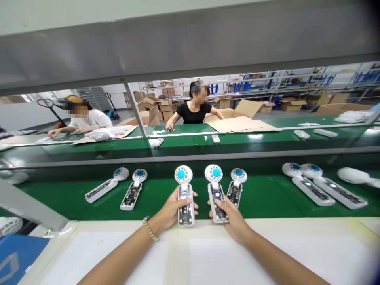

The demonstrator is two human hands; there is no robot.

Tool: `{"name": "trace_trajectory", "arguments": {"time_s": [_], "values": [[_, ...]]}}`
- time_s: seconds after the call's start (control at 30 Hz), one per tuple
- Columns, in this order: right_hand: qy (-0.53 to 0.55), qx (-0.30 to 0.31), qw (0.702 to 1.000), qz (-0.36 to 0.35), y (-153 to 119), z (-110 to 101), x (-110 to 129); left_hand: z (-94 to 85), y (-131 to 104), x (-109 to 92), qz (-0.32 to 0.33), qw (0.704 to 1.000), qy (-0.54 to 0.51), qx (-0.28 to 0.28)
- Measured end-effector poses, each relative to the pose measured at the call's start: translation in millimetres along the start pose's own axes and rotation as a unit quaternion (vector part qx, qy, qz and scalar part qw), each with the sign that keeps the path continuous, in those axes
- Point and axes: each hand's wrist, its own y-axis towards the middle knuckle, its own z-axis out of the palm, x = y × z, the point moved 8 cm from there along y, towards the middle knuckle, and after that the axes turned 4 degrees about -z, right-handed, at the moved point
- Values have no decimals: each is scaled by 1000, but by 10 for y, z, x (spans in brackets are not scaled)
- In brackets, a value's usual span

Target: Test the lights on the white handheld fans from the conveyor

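My left hand (pixel 173 209) is wrapped round the handle of a white device (pixel 186 208). This device has a round, slotted head with a blue centre, and a circuit board shows along its handle. A similar white device (pixel 219 204) is in my right hand (pixel 233 217), thumb on its board. Both are held upright, side by side and apart, above the near edge of the green conveyor belt (pixel 160 198). Just behind my right hand lies another such device (pixel 235 192), its lower end partly hidden. Which parts the fingers touch underneath is hidden.
More of these devices lie on the belt, one at left (pixel 130 194) and a pair at right (pixel 314 192). A white worktable (pixel 118 237) is in front of me. Across the line, two people work near cardboard sheets (pixel 243 124). A metal post (pixel 26 198) stands left.
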Motion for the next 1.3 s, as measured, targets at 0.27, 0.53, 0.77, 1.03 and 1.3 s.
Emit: {"name": "trace_trajectory", "arguments": {"time_s": [0.27, 0.53, 0.77, 1.03, 1.3], "values": [[9, -8, 999, 32, -212, -67, -65, 233, -79, 455, -47, 996, -32, 75], [-19, -2, 999, 29, -176, -100, -91, 176, -71, 485, -13, 995, 32, 98], [-3, 70, 998, -7, -204, 40, -40, 229, -112, 414, -26, 996, 14, 83], [-94, 71, 991, -60, -210, 15, 50, 281, -108, 340, -15, 995, 7, 99], [-150, 76, 980, -104, -226, 15, 112, 214, -99, 330, -9, 997, 41, 70]]}}
